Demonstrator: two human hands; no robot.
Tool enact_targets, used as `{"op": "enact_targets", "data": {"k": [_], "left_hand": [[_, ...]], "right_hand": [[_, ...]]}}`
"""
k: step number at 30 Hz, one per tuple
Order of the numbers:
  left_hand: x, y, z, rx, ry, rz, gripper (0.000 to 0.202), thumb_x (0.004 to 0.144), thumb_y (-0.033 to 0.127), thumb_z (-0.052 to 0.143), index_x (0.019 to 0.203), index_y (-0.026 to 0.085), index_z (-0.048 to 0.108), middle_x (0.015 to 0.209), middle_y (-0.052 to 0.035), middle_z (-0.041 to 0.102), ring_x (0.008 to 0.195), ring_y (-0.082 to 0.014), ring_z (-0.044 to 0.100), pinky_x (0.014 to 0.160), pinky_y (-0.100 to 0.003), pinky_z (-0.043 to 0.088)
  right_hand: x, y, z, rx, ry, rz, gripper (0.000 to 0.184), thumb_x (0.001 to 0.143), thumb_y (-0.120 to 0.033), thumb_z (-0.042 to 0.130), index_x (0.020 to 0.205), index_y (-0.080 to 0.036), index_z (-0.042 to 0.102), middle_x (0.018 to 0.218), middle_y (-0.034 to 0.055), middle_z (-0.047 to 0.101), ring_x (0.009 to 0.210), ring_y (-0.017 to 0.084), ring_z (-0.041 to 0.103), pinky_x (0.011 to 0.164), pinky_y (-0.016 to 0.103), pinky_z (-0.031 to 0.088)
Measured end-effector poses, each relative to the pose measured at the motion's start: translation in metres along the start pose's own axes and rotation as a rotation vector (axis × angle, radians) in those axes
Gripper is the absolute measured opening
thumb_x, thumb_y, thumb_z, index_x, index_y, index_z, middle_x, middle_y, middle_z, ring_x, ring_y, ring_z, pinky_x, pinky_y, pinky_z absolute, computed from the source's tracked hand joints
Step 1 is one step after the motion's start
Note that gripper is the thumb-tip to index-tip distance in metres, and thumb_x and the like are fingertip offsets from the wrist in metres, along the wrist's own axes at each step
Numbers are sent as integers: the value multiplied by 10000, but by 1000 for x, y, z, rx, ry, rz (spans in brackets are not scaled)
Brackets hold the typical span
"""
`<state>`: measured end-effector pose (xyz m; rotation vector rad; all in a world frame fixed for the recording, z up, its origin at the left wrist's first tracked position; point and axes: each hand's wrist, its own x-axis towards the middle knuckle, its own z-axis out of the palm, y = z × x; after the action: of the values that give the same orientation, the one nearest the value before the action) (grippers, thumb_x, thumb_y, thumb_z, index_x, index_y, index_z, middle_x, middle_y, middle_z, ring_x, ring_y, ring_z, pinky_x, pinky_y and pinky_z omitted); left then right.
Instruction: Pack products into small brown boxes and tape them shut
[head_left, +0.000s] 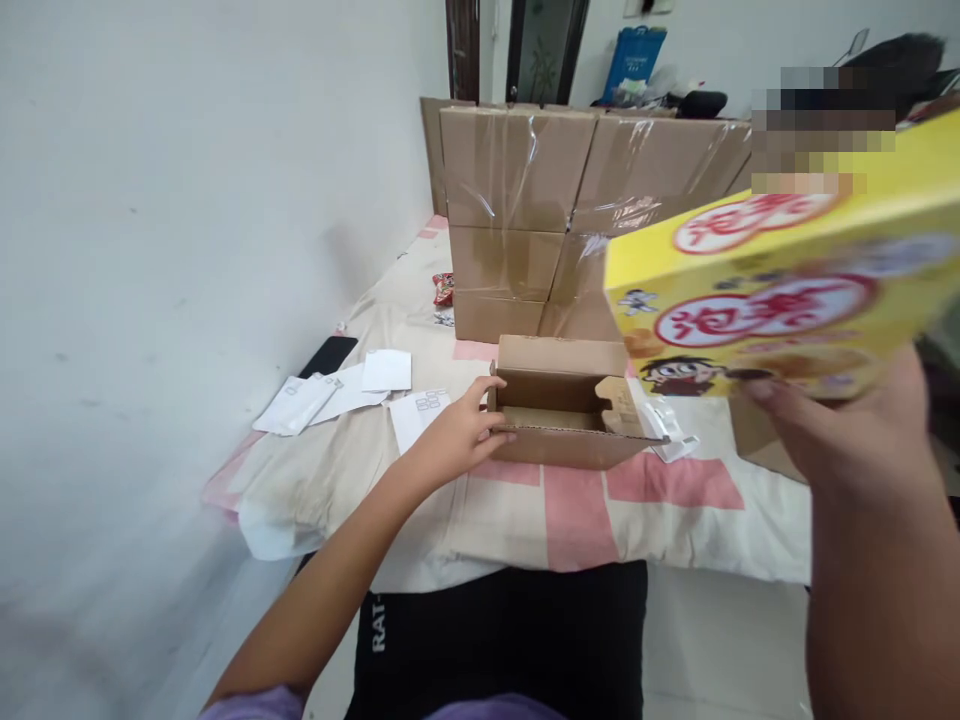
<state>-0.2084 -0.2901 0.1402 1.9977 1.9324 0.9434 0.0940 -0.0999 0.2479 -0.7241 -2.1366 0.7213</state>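
Note:
An open cardboard box [555, 450] stands before me on the bedspread, its flaps folded up and its inside bare. My left hand [480, 425] grips the box's left edge, fingers over the rim. Raised at the right, my right hand [862, 420] holds a yellow snack box [757, 320] from below, thumb on its front. The snack box carries red lettering in white ovals and a cartoon face. It is tilted and hangs above and right of the cardboard box. Most of the right fingers are hidden behind it.
Taped cardboard cartons [517, 170] form a wall behind the open box. White papers [349, 395] and a black phone-like object [330, 355] lie to the left. A red packet [443, 289] sits beside the cartons. Crumpled white plastic [671, 430] and another brown box [765, 440] are at the right.

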Motion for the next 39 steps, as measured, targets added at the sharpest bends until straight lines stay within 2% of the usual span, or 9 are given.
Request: {"op": "enact_targets", "data": {"k": [2,4,7,15,24,27,29,34,39], "left_hand": [[-5,0,2,-25,27,-22,221,977,343,595,982,212,772,1408,-109,437,883,-173,661,807,-366,578],[-9,-2,4,-57,66,-22,207,965,353,616,1007,227,774,1331,-105,435,1010,-214,642,846,-359,578],[-15,-7,6,-88,121,6,183,943,355,655,1016,243,780,1295,-99,410,1189,-259,566,981,-372,550],[-17,-16,4,-137,123,-36,150,933,318,667,972,252,795,1290,-94,384,1264,-270,497,1021,-369,523],[-13,-21,9,-144,132,-73,151,932,322,656,919,241,783,1275,-87,393,1129,-231,570,957,-346,541],[-14,-22,7,-73,118,-62,110,893,242,669,917,242,776,1302,-86,395,1130,-239,585,962,-359,544],[-13,-20,5,-25,108,-57,122,867,199,670,916,240,773,1303,-91,406,1137,-248,595,957,-365,550],[-8,-18,-1,73,118,-29,122,859,211,670,901,249,777,1268,-101,467,1172,-276,607,975,-389,559],[-11,-40,0,101,149,14,212,901,435,645,881,284,793,1224,-77,532,1145,-289,631,995,-437,572]], "right_hand": [[18,7,15,58,-16,-49,726,853,-516,739,1472,-367,389,1545,114,452,1313,314,571,900,421,586],[29,11,36,28,-202,-74,587,861,-384,746,1391,-300,507,1472,124,521,1195,276,639,848,374,587],[33,11,68,-105,-551,-118,519,869,-276,675,1362,-278,513,1356,84,609,1130,264,655,872,371,574],[35,18,117,-557,-842,-74,420,771,-120,661,1158,-236,546,1118,85,662,839,225,646,683,277,435],[33,30,110,-743,-904,-242,238,891,-297,648,1101,-202,587,1025,119,689,841,265,638,635,299,348],[27,41,110,-752,-872,-297,434,952,-580,544,1071,-174,640,999,157,678,904,304,619,738,354,404],[24,49,111,-756,-848,-338,529,973,-646,451,1027,-166,665,950,160,669,909,308,598,780,382,410],[20,53,106,-602,-775,-485,485,1033,-574,375,1010,-174,648,915,109,662,906,269,534,877,423,384],[17,48,95,-350,-622,-516,381,1018,-510,454,1100,-177,620,1045,100,593,966,247,497,916,397,402]]}}
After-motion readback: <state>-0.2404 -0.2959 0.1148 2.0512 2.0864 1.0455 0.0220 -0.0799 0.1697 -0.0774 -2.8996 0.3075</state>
